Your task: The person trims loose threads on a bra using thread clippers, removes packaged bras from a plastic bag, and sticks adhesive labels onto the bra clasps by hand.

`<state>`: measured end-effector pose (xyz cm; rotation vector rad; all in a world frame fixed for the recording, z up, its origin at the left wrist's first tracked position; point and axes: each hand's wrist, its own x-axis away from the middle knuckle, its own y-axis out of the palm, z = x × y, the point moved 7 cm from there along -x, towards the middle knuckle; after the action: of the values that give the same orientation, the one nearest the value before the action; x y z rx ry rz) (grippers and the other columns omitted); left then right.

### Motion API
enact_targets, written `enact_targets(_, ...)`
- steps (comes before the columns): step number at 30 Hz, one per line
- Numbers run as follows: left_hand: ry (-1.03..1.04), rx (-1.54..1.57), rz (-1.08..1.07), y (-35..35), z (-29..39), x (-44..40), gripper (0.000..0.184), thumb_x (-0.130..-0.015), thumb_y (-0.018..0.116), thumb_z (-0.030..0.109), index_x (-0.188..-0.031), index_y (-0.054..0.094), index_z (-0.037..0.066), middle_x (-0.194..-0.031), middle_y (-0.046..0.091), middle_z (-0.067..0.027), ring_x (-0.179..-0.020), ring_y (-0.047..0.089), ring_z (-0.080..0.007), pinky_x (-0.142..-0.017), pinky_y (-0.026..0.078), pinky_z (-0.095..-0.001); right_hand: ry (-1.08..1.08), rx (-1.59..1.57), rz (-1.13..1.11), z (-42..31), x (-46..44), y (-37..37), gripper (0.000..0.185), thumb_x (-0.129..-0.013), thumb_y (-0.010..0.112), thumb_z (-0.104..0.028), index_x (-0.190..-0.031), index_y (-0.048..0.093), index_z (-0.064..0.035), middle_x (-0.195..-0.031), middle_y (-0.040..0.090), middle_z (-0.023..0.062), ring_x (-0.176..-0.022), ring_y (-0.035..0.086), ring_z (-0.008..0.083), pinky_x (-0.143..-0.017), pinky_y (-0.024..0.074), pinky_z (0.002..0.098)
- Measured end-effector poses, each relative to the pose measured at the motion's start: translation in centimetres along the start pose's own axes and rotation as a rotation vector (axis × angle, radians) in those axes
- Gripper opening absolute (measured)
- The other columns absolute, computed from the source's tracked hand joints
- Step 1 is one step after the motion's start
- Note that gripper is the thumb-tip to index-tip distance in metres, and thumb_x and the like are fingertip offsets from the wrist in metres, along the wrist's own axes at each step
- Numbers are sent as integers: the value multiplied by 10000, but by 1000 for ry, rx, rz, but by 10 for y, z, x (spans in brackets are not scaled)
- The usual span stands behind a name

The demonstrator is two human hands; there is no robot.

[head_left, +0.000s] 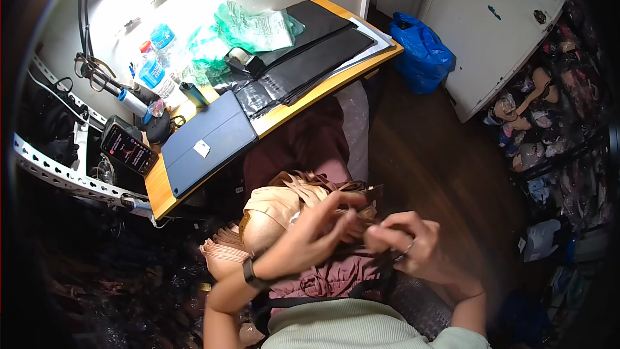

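Though blurred, left hand (329,223): bent at brown straps (372,195), grip unclear.
Right hand (408,240): curled close by, fingertips too smeared to tell any hold.
Bras (266,227): on lap, partly hidden behind left hand and wrist.

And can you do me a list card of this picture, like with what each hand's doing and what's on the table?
Left hand: wristband on its wrist; the hand is by the beige padded pieces
Right hand: wears a ring; the hand is close to the other
Between hands: too blurry to tell
Table: blue flat case, lit phone, plastic bottles, green see-through plastic
Floor: blue bag
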<state>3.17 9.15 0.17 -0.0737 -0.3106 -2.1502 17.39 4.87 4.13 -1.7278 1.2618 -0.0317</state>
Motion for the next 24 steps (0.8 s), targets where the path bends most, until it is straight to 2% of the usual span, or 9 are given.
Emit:
enact_targets(2, 100, -800, -17, -31, 26, -25, 167, -893, 612, 132, -982, 623, -10, -789, 627, -84, -673, 640, -138, -619, 521, -236, 172, -103, 157, 14, 6, -8, 288, -750, 719, -36, -1024, 634, -47, -784, 556, 46, -557, 506, 112, -524, 458, 238)
enact_targets(3, 341, -899, 108, -54, 28, -41, 158, -846, 669, 153, -840, 658, -4, -745, 620, -120, -562, 619, -179, -529, 498, -254, 290, -148, 229, 20, 7, -13, 233, -794, 686, -43, -1019, 631, -28, -721, 546, 40, -558, 488, 95, -528, 425, 214)
enact_targets(5, 296, -1133, 65, -91, 23, -69, 201, -810, 685, 199, -891, 667, 16, -818, 642, -123, -720, 640, -252, -636, 522, -337, 392, -159, 176, 18, 5, -19, 205, -851, 624, -50, -1052, 613, -9, -730, 592, 46, -633, 567, 70, -554, 444, 215)
enact_targets(9, 117, -1361, -99, -153, -57, -100, 290, -714, 577, 20, -989, 667, 36, -906, 652, -190, -865, 617, -355, -764, 514, -407, 627, -476, 309, 37, 17, -12, 216, -862, 588, -57, -1067, 575, 9, -748, 552, -48, -635, 444, -7, -575, 358, 159)
enact_targets(15, -71, -1356, -60, -173, -110, -106, 347, -654, 622, 49, -997, 673, 49, -877, 655, -212, -820, 632, -372, -761, 519, -410, 695, -668, 365, 40, 15, -13, 168, -857, 583, -58, -1014, 550, -8, -697, 497, -62, -573, 391, -15, -519, 297, 160)
enact_targets(18, 222, -1227, 75, -147, -52, -91, 162, -654, 623, 89, -768, 542, 7, -702, 592, -192, -713, 580, -403, -628, 467, -455, 748, -710, 380, 39, 19, -10, 153, -859, 583, -65, -998, 548, -14, -676, 463, -74, -557, 372, -16, -497, 269, 163)
enact_targets(19, 186, -1183, 87, -143, -42, -86, 189, -677, 596, 92, -762, 450, 7, -663, 537, -196, -675, 529, -425, -592, 417, -461, 757, -715, 372, 39, 20, -9, 151, -859, 584, -66, -997, 547, -18, -679, 469, -72, -559, 375, -18, -497, 272, 161)
enact_targets(22, 364, -1100, 186, -125, -11, -63, 214, -759, 504, 21, -916, 360, 25, -713, 461, -175, -675, 458, -388, -619, 402, -408, 751, -728, 375, 40, 19, -7, 149, -860, 587, -65, -996, 547, -21, -689, 480, -72, -563, 376, -24, -500, 273, 154)
enact_targets(24, 381, -868, 166, -104, 4, -43, 189, -831, 473, 17, -951, 329, 39, -763, 454, -127, -671, 461, -277, -639, 410, -343, 743, -733, 388, 43, 22, -7, 148, -860, 588, -62, -997, 548, -22, -695, 484, -73, -565, 373, -29, -503, 272, 150)
